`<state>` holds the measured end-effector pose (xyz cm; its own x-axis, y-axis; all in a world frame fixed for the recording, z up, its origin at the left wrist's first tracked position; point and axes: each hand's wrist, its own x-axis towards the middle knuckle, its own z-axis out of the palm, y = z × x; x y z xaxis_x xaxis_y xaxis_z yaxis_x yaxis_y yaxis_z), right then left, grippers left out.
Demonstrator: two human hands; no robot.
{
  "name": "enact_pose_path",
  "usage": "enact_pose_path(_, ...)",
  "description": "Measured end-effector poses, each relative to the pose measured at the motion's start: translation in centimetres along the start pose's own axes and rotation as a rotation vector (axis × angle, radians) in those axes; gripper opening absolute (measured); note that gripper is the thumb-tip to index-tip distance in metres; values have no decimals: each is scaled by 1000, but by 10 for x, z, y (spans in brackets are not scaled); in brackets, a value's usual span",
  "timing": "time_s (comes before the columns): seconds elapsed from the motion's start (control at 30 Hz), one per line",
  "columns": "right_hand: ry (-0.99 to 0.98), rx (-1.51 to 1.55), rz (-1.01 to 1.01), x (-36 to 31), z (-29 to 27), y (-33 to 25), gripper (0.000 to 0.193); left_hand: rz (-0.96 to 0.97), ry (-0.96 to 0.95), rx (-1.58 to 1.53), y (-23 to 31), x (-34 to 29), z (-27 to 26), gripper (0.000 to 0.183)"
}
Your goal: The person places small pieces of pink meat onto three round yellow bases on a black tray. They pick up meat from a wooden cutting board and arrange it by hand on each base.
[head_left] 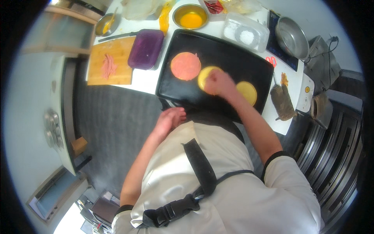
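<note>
A black baking tray [233, 41] lies in front of me with three round pieces on it. The left one is a flat pink disc [186, 66], the right one a yellow disc [246, 93]. My right hand [220, 82] is closed over the middle yellow disc [203, 78]. Pink shows under its fingers, which are too blurred to tell what they pinch. Below the tray's near left corner, my left hand [171, 118] hangs close to my body, fingers loosely bent and no object visible in it.
Left of the tray are a purple container [146, 48], a knife [117, 37] and a wooden board [97, 74] with pink strips [108, 67]. Behind stand a bowl of yellow liquid [191, 18] and a tub of white powder [245, 37]. Brown gloves [283, 102] lie at right.
</note>
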<state>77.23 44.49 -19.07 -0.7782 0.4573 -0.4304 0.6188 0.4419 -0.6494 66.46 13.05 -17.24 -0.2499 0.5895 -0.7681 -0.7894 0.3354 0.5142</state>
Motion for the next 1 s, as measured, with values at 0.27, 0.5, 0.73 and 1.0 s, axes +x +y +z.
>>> enact_pose_path(0.27, -245, 74, -564, -63, 63, -86, 33, -116, -120, -269, 21, 13, 2, 54)
enact_pose_path(0.5, -114, 108, -531, -52, 57, -85, 26, -54, -96, -232, 42, -1, 25, 44)
enact_pose_path(0.73, -73, 109, -469, -59, 27, -85, 27, 75, -29, -79, 55, -23, 51, 40)
enact_pose_path(1.0, -90, 219, -492, -73, 14, -87, 20, 42, -1, -127, 62, -33, 56, 38)
